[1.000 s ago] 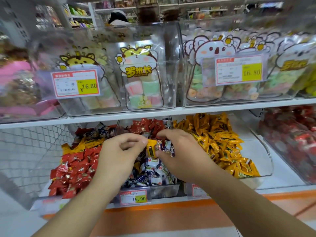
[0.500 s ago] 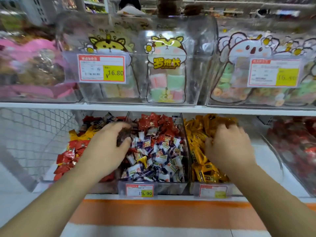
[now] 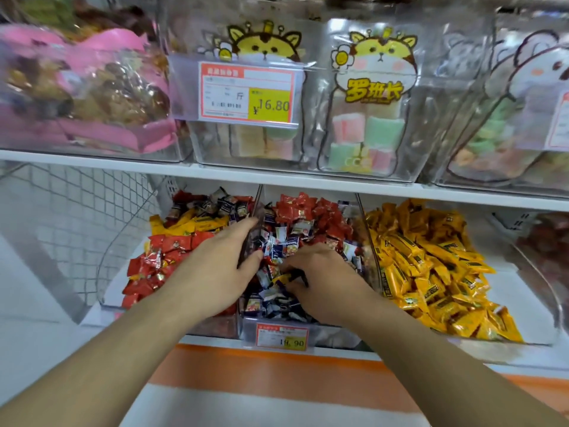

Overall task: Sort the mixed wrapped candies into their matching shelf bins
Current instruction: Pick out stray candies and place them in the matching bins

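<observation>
Left hand: my left hand [image 3: 215,272] lies flat over the divider between the left bin [image 3: 104,291] and middle bin [image 3: 308,335], fingers straight.
Right hand: my right hand [image 3: 326,285] digs into the middle bin, fingers pinching a yellow candy [image 3: 281,278].
Candies: blue-white and red mixed there; the right bin [image 3: 548,322] holds yellow ones.

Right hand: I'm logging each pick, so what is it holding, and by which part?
The right hand pinches a yellow candy by its right end in the middle bin. The left hand rests open on the divider.
</observation>
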Tool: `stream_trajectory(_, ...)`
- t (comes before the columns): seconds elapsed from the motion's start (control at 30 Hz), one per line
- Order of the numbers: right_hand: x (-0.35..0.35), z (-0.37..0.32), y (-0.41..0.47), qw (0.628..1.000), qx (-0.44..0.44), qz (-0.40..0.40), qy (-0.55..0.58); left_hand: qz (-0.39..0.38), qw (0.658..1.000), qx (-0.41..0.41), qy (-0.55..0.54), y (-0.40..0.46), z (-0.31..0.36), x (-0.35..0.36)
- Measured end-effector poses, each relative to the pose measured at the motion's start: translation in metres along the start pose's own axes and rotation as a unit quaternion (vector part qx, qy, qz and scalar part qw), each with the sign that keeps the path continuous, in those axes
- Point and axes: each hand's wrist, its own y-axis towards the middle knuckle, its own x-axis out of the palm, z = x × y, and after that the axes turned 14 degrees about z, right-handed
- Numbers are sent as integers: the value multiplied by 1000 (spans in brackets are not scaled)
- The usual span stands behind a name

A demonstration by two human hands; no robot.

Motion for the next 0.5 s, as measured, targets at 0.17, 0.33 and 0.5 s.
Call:
stream_trajectory(0.17, 11, 5, 6, 997, 5, -40, -65, 2, 1000, 6, -8, 0, -7, 3)
stream_trajectory(0.33, 15, 4, 7, 996, 17, -38, -74, 7, 1000, 6, -12, 0, -6, 3)
stream_trajectory(0.5, 9, 5, 5, 998, 46, -37, -3, 4, 1000, 1, -12, -2, -1, 2)
